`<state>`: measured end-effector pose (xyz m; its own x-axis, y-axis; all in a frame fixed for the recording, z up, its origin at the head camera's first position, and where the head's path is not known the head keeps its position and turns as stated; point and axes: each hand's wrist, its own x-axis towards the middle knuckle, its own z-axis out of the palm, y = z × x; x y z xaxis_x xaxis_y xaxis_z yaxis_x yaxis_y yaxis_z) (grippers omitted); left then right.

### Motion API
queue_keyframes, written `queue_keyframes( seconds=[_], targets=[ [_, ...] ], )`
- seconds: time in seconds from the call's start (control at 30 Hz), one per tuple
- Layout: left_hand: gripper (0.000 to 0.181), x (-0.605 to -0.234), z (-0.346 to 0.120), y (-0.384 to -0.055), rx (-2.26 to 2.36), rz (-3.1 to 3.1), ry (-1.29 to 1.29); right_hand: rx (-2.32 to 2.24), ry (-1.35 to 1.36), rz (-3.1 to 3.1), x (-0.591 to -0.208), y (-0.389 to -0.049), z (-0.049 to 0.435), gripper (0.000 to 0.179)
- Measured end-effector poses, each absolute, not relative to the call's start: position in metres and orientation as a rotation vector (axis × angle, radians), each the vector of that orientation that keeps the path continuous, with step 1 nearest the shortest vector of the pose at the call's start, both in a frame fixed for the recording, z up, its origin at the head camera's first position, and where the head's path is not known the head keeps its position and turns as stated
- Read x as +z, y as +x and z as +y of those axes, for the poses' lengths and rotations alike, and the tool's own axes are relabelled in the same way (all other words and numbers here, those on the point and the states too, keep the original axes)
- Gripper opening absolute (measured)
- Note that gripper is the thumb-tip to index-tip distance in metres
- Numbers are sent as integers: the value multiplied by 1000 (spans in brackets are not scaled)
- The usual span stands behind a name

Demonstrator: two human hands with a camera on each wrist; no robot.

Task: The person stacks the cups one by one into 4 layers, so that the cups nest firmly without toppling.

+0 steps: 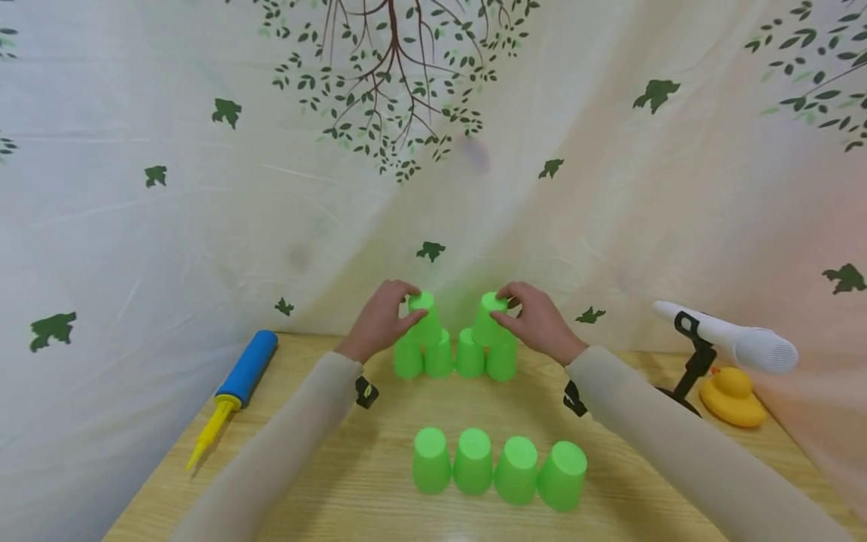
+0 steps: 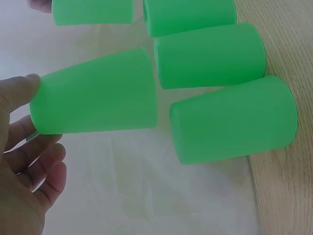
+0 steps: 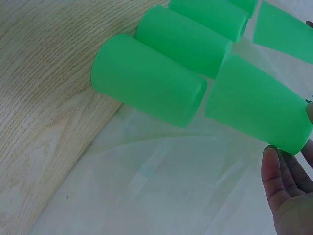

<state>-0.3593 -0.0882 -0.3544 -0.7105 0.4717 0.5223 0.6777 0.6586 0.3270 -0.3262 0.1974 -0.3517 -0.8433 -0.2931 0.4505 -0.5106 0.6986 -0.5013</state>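
Note:
My left hand (image 1: 384, 319) pinches an upside-down green plastic cup (image 2: 95, 95) near its closed end, thumb on one side and fingers on the other. Opposite it, my right hand (image 1: 539, 319) grips a second inverted green cup (image 3: 257, 105) the same way. Both cups stand rim-down just above a back row of several inverted cups, each over the junction of two. In the left wrist view, a narrow gap shows between the held cup's rim and the outer base cup (image 2: 234, 122). Beneath the right-hand cup is another base cup (image 3: 146, 81).
Nearer on the wooden table (image 1: 352, 482) stands a front row of several inverted green cups (image 1: 473, 463). A blue and yellow hand pump (image 1: 247, 369) lies at the left. A white microphone (image 1: 734, 339) on a black stand and a yellow rubber duck (image 1: 731, 399) are at the right. Printed cloth hangs behind.

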Motion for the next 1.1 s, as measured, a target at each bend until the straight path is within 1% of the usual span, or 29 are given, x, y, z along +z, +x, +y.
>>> queue_keyframes(
  seconds=[0.77,1.1],
  targets=[
    [34,-360,-84,-375,-709,-2534,-895,932,598,-2608,-355,-334,191,29],
    [36,-358,-87,-375,-719,-2587,-866,929,550,-2631,-357,-338,193,28]
  ],
)
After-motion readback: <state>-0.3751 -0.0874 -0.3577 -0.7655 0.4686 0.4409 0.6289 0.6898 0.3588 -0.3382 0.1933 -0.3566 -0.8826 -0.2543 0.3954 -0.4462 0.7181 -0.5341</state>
